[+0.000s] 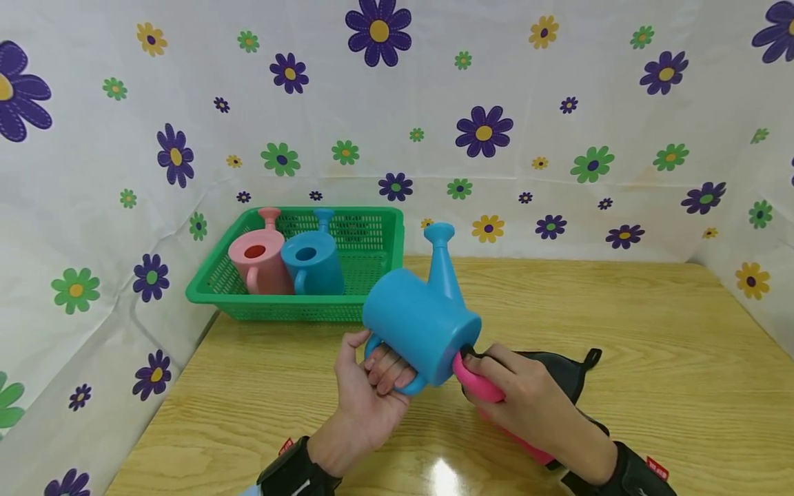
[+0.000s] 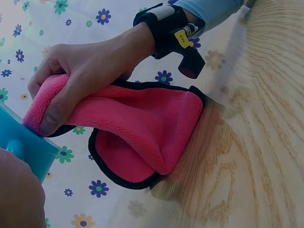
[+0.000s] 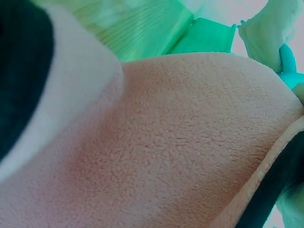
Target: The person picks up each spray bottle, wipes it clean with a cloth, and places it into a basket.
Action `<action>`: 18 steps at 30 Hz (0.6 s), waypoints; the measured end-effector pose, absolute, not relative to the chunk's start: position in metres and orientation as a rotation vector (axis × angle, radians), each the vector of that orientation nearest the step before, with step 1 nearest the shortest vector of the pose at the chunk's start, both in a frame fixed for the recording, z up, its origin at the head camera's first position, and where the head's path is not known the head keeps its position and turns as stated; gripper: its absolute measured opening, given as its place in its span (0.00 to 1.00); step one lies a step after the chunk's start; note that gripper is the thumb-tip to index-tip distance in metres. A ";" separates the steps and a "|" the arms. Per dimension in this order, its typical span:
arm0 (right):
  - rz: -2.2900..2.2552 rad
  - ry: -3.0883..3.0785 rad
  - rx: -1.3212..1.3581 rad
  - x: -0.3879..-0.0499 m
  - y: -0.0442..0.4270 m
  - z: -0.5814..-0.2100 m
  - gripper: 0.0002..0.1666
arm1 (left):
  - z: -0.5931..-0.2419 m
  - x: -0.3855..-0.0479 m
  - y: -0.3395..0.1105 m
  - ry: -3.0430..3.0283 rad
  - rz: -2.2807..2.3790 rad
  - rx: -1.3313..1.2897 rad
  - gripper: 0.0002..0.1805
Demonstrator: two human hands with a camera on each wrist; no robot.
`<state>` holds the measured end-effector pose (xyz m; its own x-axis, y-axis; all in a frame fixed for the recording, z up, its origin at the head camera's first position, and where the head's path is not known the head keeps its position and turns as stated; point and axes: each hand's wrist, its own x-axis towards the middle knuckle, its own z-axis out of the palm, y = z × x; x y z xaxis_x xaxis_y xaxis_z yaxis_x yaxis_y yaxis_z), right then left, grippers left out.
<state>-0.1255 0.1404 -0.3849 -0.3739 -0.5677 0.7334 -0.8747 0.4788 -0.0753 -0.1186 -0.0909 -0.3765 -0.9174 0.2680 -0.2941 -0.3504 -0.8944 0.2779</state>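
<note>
A blue watering can (image 1: pixel 418 320) is held tilted above the table, its spout pointing up and away. My left hand (image 1: pixel 375 389) grips it by the handle, fingers curled through the loop. In my right hand (image 1: pixel 527 393) is a pink cloth with dark edging (image 2: pixel 137 118), pinched between thumb and fingers and pressed against the can's base. The cloth's dark side (image 1: pixel 561 372) shows beyond the right hand, and its lower end hangs down to the table. Pink fleece fills most of the right wrist view.
A green basket (image 1: pixel 298 310) stands at the back left of the wooden table (image 1: pixel 651 358). Inside it are a pink watering can (image 1: pixel 273 269) and another blue watering can (image 1: pixel 325 269), side by side. Flower-printed sheeting (image 1: pixel 434 96) hangs behind and at both sides.
</note>
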 end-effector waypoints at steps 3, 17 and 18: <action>0.620 -2.060 1.259 -0.124 0.138 -0.386 0.14 | -0.376 -0.119 -0.090 0.471 2.764 -0.362 0.26; 0.593 -2.072 1.475 -0.120 0.134 -0.387 0.34 | -0.378 -0.119 -0.089 0.468 2.751 -0.352 0.26; 0.588 -2.071 1.485 -0.120 0.133 -0.387 0.34 | -0.378 -0.119 -0.089 0.464 2.745 -0.349 0.26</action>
<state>-0.1196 0.1332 -0.3871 -0.2637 -0.7254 0.6358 -0.9513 0.3048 -0.0468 -0.1189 -0.0890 -0.3780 -0.9142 0.2820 -0.2909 -0.3620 -0.8911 0.2737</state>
